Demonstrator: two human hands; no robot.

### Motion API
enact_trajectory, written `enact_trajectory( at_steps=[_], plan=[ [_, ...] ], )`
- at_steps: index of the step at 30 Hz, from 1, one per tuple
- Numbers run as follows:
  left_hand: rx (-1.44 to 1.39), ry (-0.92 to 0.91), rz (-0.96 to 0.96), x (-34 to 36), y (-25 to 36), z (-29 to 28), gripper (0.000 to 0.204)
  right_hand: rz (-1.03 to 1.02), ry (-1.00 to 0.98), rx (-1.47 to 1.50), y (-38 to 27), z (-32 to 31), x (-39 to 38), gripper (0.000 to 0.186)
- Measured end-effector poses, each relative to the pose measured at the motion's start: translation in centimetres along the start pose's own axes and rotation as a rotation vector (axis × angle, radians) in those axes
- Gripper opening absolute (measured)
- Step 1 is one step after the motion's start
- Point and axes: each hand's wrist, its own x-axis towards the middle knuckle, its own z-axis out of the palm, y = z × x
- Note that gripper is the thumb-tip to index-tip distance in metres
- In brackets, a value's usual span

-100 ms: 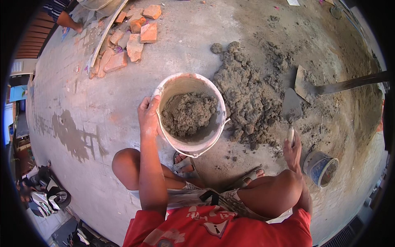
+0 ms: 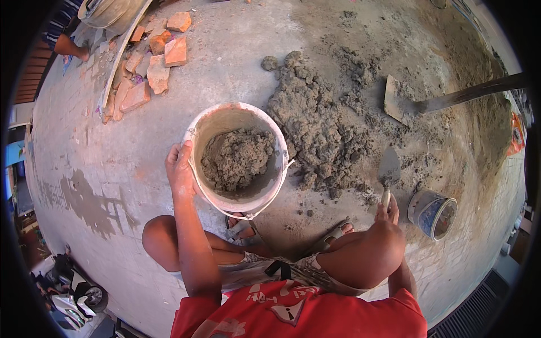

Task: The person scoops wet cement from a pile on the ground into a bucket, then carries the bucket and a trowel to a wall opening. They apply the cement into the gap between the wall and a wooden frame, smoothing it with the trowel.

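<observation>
My left hand (image 2: 180,168) grips the left rim of a pale bucket (image 2: 231,118), thumb over the edge. The bucket leans so its mouth faces me, its wire handle hanging along the near side. Grey wet mortar (image 2: 238,159) fills its lower part. Beside my right knee, my right hand (image 2: 386,214) is closed round the handle of a pointed trowel (image 2: 389,168); the knee partly hides this hand. The trowel blade points away from me, near the right edge of a mortar heap (image 2: 318,124) on the ground.
A shovel (image 2: 403,107) rests with its blade at the heap's right side. A small blue-and-grey pail (image 2: 424,211) lies tilted right of my right hand. Broken bricks (image 2: 158,73) are piled far left beside a board (image 2: 125,53). Another person's leg (image 2: 70,46) shows behind them.
The trowel has come back toward me, away from the shovel blade. My view has shifted slightly; my left hand still holds the bucket.
</observation>
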Motion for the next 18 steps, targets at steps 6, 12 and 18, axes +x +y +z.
enact_trajectory(
  at_steps=[6,12,18],
  plan=[
    [-0.058,0.025,-0.047,-1.1,-1.9,1.1,0.026,0.075,-0.233,0.012,-1.8,5.7,-1.6,0.052],
    [0.0,0.05,-0.018,-1.2,-1.4,0.9,0.026,-0.041,-0.619,-0.047,-9.1,12.3,2.6,0.049],
    [-0.016,0.054,-0.024,-1.2,-1.2,1.8,0.027,-0.024,-0.677,0.053,-11.6,12.6,3.6,0.048]
  ],
)
